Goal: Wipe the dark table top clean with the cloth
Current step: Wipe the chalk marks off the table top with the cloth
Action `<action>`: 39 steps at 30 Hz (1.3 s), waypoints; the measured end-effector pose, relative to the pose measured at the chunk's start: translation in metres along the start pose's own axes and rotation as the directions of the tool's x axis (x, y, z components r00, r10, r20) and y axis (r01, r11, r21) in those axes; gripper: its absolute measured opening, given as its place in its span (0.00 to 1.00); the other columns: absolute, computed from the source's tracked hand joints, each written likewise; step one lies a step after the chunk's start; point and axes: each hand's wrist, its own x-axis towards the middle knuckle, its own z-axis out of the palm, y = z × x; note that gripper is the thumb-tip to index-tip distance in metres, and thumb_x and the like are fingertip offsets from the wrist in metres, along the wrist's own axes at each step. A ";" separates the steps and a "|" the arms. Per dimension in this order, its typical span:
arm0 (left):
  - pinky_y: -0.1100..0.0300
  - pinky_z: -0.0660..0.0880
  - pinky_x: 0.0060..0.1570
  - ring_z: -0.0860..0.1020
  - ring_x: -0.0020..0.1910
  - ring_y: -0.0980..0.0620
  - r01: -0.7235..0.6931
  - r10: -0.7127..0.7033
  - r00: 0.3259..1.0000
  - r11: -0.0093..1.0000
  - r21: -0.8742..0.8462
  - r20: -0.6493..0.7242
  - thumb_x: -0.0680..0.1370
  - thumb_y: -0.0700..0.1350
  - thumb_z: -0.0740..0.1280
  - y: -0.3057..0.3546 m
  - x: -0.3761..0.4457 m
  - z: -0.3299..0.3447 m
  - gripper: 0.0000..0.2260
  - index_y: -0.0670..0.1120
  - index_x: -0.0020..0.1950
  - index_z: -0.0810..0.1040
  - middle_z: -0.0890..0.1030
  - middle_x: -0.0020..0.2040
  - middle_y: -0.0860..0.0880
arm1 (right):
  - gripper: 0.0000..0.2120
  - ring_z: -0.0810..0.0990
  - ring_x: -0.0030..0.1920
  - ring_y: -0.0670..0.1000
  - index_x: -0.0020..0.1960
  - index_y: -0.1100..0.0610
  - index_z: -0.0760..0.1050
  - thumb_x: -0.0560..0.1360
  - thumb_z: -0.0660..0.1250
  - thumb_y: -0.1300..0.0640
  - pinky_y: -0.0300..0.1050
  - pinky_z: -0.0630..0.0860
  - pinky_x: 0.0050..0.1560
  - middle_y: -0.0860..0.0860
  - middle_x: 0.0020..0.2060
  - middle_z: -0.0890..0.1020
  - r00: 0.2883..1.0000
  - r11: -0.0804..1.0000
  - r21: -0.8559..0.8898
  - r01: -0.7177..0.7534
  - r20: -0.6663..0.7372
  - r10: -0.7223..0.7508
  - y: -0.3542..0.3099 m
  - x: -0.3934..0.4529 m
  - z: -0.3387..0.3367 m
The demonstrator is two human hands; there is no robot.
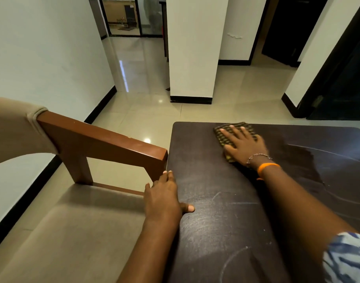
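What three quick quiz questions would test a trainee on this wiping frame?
1. True or false: the right hand presses flat on the cloth.
2. Where does the left hand rest? A) on the cloth B) on the table's left edge C) in the air
3. Fill in: beside the table stands a wooden ___.

Key: 1 true; 2 B; 3 chair.
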 end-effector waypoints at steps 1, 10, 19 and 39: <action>0.46 0.52 0.73 0.60 0.74 0.47 0.002 -0.002 1.000 1.000 -0.009 -0.009 0.69 0.63 0.68 -0.002 -0.001 0.002 0.45 0.46 0.77 0.49 0.58 0.76 0.48 | 0.25 0.48 0.77 0.51 0.74 0.36 0.47 0.79 0.50 0.41 0.59 0.50 0.71 0.44 0.77 0.49 0.994 0.994 0.014 -0.106 -0.002 0.106 0.021 -0.005 -0.001; 0.38 0.40 0.71 0.51 0.76 0.41 0.040 -0.039 0.998 0.999 0.023 -0.046 0.69 0.65 0.66 0.000 -0.002 0.002 0.48 0.46 0.77 0.43 0.56 0.77 0.47 | 0.27 0.41 0.76 0.55 0.76 0.43 0.43 0.80 0.47 0.42 0.69 0.41 0.70 0.48 0.77 0.44 0.983 0.979 0.094 -0.181 0.024 0.180 -0.069 -0.028 0.004; 0.36 0.32 0.67 0.39 0.76 0.42 0.011 -0.005 0.999 0.990 0.138 -0.040 0.68 0.71 0.59 0.005 -0.043 0.006 0.50 0.44 0.77 0.42 0.46 0.78 0.45 | 0.27 0.46 0.77 0.51 0.76 0.44 0.47 0.79 0.50 0.44 0.63 0.46 0.71 0.45 0.77 0.49 0.977 0.975 0.071 0.209 0.026 -0.211 -0.112 -0.068 0.010; 0.40 0.33 0.69 0.42 0.77 0.42 -0.031 0.009 0.997 0.954 0.299 0.074 0.68 0.68 0.64 0.012 -0.046 0.002 0.51 0.40 0.76 0.42 0.49 0.78 0.43 | 0.26 0.43 0.77 0.53 0.76 0.42 0.44 0.80 0.48 0.45 0.66 0.43 0.70 0.45 0.77 0.46 0.967 0.971 0.019 0.240 0.087 -0.240 -0.137 -0.084 0.013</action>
